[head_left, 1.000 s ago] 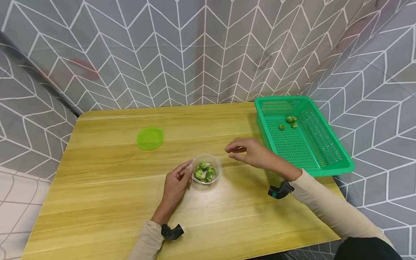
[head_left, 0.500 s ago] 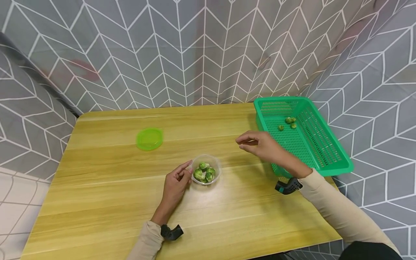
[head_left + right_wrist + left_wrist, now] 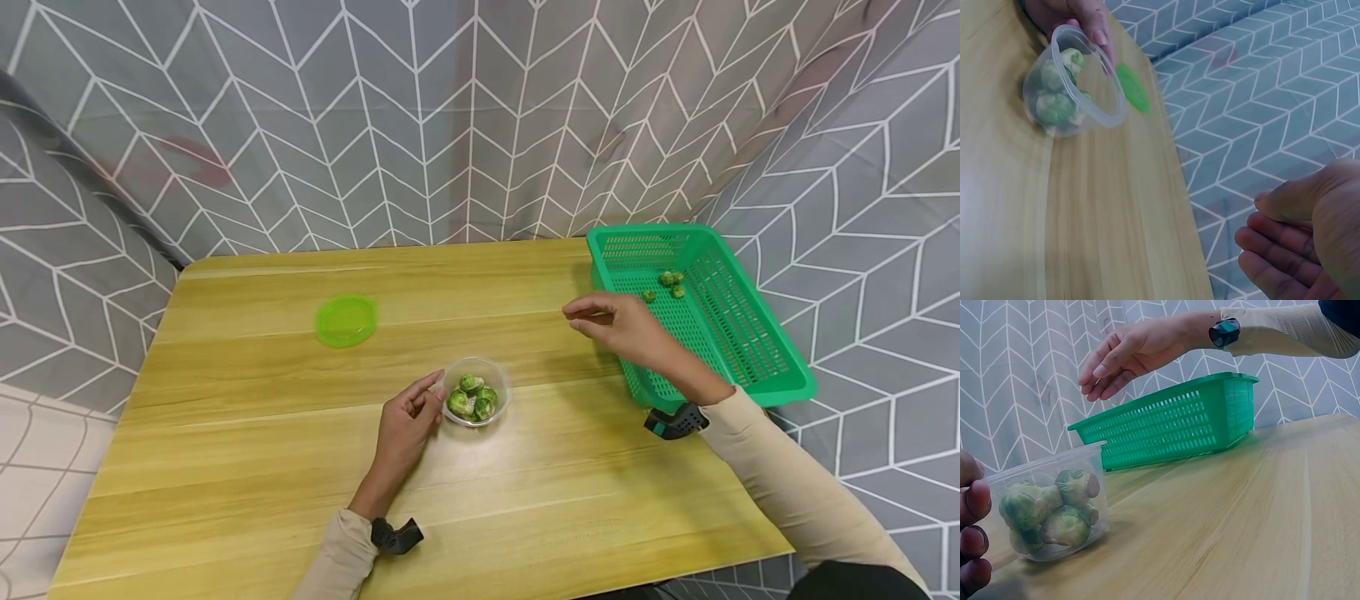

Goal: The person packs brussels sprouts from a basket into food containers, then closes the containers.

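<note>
A clear round plastic container [image 3: 498, 385] stands on the table with several Brussels sprouts [image 3: 472, 398] inside. My left hand [image 3: 402, 429] holds it by its left side, thumb and index finger at the wall. In the left wrist view the curled left fingers [image 3: 974, 544] are beside the container's wall. My right hand [image 3: 618, 325] is in the air by the near-left rim of the green basket [image 3: 757, 333], fingers loosely bent and nothing held. A few more sprouts [image 3: 666, 278] lie in the basket's far part.
A flat green lid [image 3: 346, 321] lies on the wooden table [image 3: 247, 467], left of and behind the container. The basket takes up the table's right side. A patterned grey curtain [image 3: 420, 125] hangs behind the table and along the right.
My right hand has moved right and away from me, from near the container to the basket's edge. The left hand and the container have stayed in place.
</note>
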The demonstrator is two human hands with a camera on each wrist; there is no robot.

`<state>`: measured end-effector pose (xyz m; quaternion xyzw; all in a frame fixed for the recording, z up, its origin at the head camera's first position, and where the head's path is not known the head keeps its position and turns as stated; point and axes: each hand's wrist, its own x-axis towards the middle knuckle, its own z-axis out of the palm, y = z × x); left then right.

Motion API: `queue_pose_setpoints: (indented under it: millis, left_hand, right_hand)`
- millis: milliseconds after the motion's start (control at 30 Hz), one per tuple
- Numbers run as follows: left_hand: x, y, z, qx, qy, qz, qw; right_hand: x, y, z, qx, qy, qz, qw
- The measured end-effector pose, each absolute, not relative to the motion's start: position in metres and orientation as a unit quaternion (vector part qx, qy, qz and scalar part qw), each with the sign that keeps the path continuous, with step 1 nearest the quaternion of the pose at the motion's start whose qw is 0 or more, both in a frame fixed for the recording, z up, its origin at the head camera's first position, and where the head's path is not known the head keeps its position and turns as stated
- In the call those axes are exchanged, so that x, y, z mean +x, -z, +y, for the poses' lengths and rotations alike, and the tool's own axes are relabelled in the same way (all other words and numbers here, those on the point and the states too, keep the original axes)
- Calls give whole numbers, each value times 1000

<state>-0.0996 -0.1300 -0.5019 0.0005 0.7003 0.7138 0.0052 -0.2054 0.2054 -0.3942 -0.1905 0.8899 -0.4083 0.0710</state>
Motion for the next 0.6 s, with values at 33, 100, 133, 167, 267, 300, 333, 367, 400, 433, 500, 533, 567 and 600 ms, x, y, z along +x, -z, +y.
queue_pose_setpoints:
  millis: [33,100,133,167,267,300,333,367,400,433,500,533,567,600]
  left_hand:
    - [-100,502,-130,1,-714,700,5]
    - [-99,501,-130,2,-714,700,4]
    - [-99,501,-130,2,-714,700,4]
    - [-99,501,-130,2,-714,700,4]
    - [-99,501,-130,0,-716,698,6]
    - [-99,501,-130,-1,-716,698,6]
    - [-99,501,-130,-2,-716,698,6]
    - [-99,501,-130,-2,-715,699,6]
    - [-99,501,-130,-2,-715,699,6]
    - [-99,501,-130,-2,-714,700,6]
    - [-99,500,-130,-1,-712,702,5]
    - [-99,500,-130,0,-711,703,4]
    - [-99,500,-130,1,-711,703,4]
    - [-99,500,-130,2,-712,702,4]
  right_hand:
    - [-206,394,207,-187,410,890,69]
    - [-208,395,210,-178,413,891,68]
    - [-210,395,212,-173,415,891,67]
    - [-211,396,214,-169,416,891,65]
    - [-214,397,218,-159,415,894,60]
    - [-215,397,220,-156,414,895,59]
    - [-216,397,221,-155,411,897,58]
    - [-217,397,223,-152,409,898,54]
    - [-217,397,224,-148,409,899,54]
    - [-218,397,226,-142,407,901,52]
    - [-220,397,229,-135,403,904,44]
    - [-222,396,231,-134,400,906,37]
    - [-223,396,233,-130,400,907,32]
    - [-224,396,236,-128,400,907,28]
